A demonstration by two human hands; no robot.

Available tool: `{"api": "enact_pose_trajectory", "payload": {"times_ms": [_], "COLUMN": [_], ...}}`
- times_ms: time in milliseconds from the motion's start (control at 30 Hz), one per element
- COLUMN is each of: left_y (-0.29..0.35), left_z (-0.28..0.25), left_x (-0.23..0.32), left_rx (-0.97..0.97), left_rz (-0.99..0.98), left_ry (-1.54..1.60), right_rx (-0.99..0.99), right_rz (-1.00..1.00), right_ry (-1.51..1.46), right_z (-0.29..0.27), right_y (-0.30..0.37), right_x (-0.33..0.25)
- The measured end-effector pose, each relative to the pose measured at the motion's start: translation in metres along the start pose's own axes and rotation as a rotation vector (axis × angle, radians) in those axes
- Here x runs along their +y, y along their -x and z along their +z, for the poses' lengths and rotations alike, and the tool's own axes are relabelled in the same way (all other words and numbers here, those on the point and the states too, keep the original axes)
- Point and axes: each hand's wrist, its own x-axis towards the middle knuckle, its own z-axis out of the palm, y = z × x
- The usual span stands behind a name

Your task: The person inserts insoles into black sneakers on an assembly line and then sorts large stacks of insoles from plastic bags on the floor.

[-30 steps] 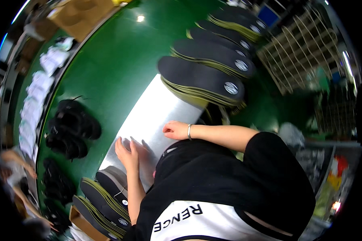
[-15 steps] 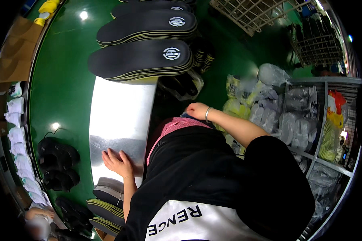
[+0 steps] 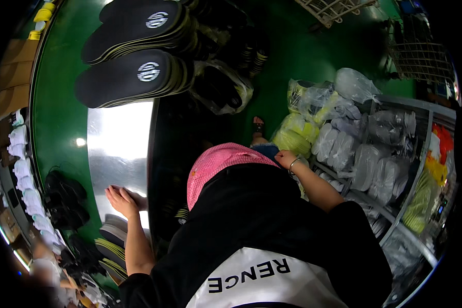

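My left hand (image 3: 122, 201) lies on the shiny metal bench top (image 3: 119, 154), its fingers stretched out and holding nothing. Just below it are small stacks of dark insoles (image 3: 110, 250) with yellow-green edges. At the far end of the bench stands a tall stack of black insoles (image 3: 108, 82) with a round white print, and another insole stack (image 3: 131, 33) sits behind it. My right hand (image 3: 286, 158) is at my right side against blue denim (image 3: 266, 150), beside a pink checked cloth (image 3: 218, 159) at my waist. Its fingers are curled together; what they grip, if anything, is hidden.
To the right, a metal rack (image 3: 390, 218) holds plastic-wrapped insoles (image 3: 367, 164), with yellow-green bundles (image 3: 295, 133) beside it. Wire carts (image 3: 421, 59) stand at the far right. Black shoes (image 3: 65, 200) are left of the bench, beyond them a row of white shoes (image 3: 23, 172).
My body has turned and shifted, so the bench and insole stacks sit farther left in view. My left hand stays on the bench; my right hand remains by the denim at my side.
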Motion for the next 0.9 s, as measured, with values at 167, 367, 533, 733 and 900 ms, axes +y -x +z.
{"api": "enact_pose_trajectory", "payload": {"times_ms": [167,367,533,733,900], "left_y": [0.041,0.122,0.138,0.073,0.01], "left_z": [-0.006,-0.012,0.031,0.173,0.328], "left_x": [0.083,0.241,0.291,0.326,0.382], "left_rx": [0.059,-0.26,-0.734,-1.031,-1.004], "left_rz": [-0.341,0.006,-0.478,-0.828,-0.922], "left_ry": [-0.091,0.063,0.642,0.915,0.884], "right_rx": [-0.016,-0.014,-0.016,-0.059,-0.14], "right_rz": [-0.021,0.007,-0.044,-0.089,-0.079], "right_ry": [0.012,0.002,-0.027,-0.263,-0.453], "right_z": [-0.042,-0.082,-0.061,0.028,0.123], "right_y": [-0.026,-0.058,-0.095,-0.138,-0.184], "right_x": [0.038,0.082,0.092,0.084,0.09]}}
